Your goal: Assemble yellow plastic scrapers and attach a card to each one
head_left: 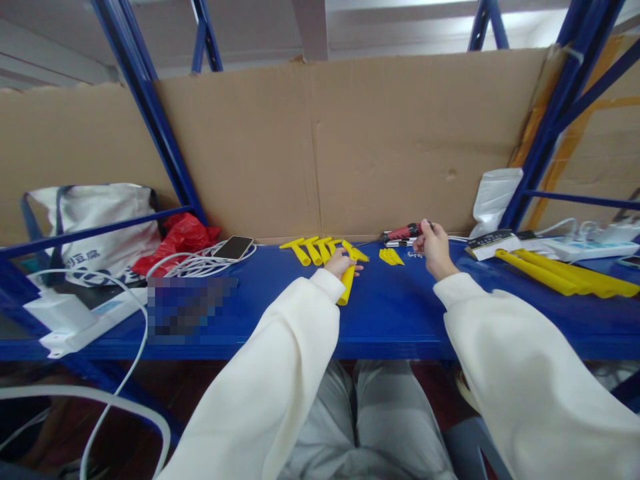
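My left hand (340,263) is closed on a yellow T-shaped plastic piece (346,288), whose tube points down toward me and whose flat head shows above the fingers. In my right hand (433,247) is the end of a screwdriver (403,233) with a red and black handle. Its thin shaft reaches left to the head of the held piece; whether the tip touches it I cannot tell. Several similar yellow T-shaped pieces (302,253) lie in a row left of my left hand. Between my hands are small flat yellow pieces (390,257) on the blue table (385,313).
Small screws (415,254) lie near my right hand. Long yellow parts (545,273) and a power strip (587,249) are on the right. Leftward are a phone (235,248), coiled white cable (193,267), a red plastic bag (175,241) and a cloth bag (100,227). Cardboard (380,147) stands behind.
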{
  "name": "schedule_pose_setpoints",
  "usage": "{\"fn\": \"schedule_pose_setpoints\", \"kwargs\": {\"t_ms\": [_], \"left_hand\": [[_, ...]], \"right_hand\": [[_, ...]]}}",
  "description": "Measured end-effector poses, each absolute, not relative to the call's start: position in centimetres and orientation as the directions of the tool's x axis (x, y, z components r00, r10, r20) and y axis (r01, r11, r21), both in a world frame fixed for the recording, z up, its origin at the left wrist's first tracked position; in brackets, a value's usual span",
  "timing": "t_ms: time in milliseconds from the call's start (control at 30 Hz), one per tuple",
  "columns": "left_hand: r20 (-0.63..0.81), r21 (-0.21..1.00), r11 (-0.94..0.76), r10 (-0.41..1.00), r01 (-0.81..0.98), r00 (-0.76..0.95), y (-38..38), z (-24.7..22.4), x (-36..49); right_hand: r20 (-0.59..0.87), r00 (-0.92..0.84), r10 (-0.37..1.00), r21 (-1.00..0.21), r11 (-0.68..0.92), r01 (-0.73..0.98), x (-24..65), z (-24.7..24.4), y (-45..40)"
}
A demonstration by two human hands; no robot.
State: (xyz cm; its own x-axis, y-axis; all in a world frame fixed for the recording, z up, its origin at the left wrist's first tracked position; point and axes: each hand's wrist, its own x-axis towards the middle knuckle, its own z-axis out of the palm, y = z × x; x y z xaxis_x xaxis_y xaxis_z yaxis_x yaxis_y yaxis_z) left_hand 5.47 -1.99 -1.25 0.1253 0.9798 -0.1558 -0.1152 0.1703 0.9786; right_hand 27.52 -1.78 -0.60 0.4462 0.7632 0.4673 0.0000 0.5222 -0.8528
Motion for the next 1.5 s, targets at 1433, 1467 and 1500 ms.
{"fn": "schedule_pose_setpoints", "kwargs": {"t_ms": [1433,1467,1500], "left_hand": [[-0.15,0.969,0.172,0.98,-0.177,0.131,-3.5,-0.1,5.7],[-0.15,0.969,0.172,0.98,-0.177,0.129,-3.6,-0.1,5.8],[-0.15,0.969,0.171,0.981,-0.177,0.124,-3.7,0.0,5.8]], "right_hand": [[0.404,0.483,0.777,-0.842,0.522,-0.135,27.2,-0.1,-2.3],[0.406,0.483,0.776,-0.841,0.524,-0.135,27.2,-0.2,-2.2],[0.407,0.484,0.775,-0.841,0.525,-0.134,27.3,-0.2,-2.2]]}}
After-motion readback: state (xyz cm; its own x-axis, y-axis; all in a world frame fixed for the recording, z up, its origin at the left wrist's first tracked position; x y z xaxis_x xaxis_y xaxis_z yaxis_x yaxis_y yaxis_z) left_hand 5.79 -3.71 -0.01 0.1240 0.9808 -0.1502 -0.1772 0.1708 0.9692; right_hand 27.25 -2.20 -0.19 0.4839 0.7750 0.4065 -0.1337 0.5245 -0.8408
